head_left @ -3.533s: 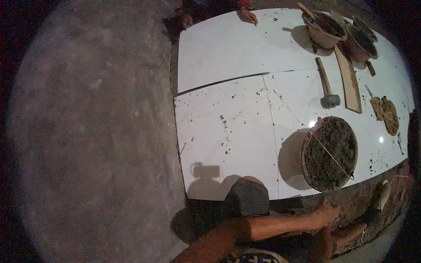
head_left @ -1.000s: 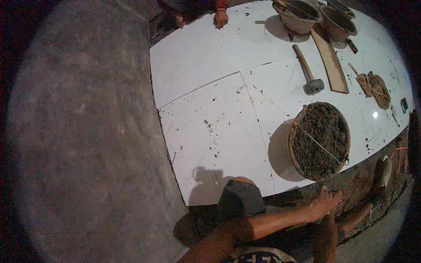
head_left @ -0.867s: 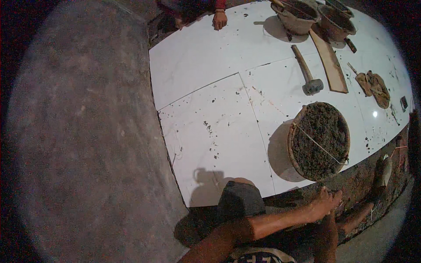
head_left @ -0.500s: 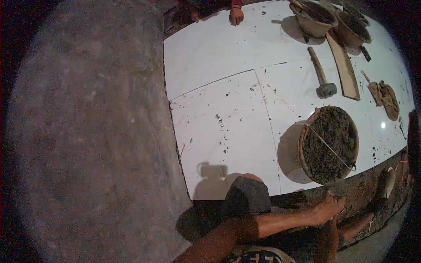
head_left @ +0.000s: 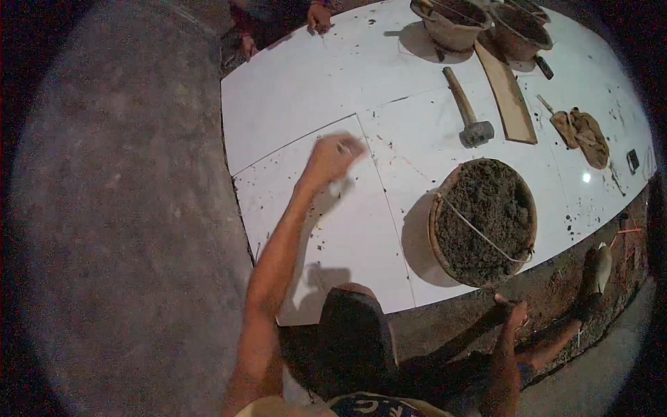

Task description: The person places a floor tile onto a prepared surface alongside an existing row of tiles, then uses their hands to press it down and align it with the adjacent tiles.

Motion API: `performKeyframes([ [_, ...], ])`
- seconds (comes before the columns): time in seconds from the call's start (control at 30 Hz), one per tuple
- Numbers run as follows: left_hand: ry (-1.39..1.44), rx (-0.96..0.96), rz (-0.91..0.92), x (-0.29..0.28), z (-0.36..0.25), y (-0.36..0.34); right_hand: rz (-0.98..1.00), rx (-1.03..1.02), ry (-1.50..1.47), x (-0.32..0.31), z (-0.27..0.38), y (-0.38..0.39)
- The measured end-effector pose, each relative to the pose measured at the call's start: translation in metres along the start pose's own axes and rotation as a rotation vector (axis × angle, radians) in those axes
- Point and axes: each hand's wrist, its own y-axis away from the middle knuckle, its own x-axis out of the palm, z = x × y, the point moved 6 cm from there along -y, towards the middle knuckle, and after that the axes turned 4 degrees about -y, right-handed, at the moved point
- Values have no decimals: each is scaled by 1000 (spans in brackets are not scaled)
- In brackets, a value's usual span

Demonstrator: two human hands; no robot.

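Note:
My left hand is over the white tiles, close to the joint where they meet. Its fingers are curled and slightly smeared by motion; something small may be between them, but I cannot make it out. My right hand is low, just below the bucket, above the soil strip. Its fingers are partly bent, and whether they hold anything is unclear. Dark, crumbly mortar fills the bucket, whose thin handle lies across the top. Dark crumbs are scattered over the tiles near my left hand.
A rubber mallet lies beyond the bucket, beside a wooden board. Two buckets stand at the back right. Brown gloves lie to the right. Another person's hand rests at the far edge. Grey concrete spreads left.
My left hand has left its place beside my right hand and reached forward and left over the tiles. The view has shifted, so the tiles and tools appear further left.

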Motion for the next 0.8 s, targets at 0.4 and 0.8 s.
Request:
performKeyframes([
  [0.4,-1045,241,170,15,85,-116,-11,129,260,42,-31,-31],
  [0.8,-999,210,151,13,71,-116,87,154,337,45,-32,-34],
])
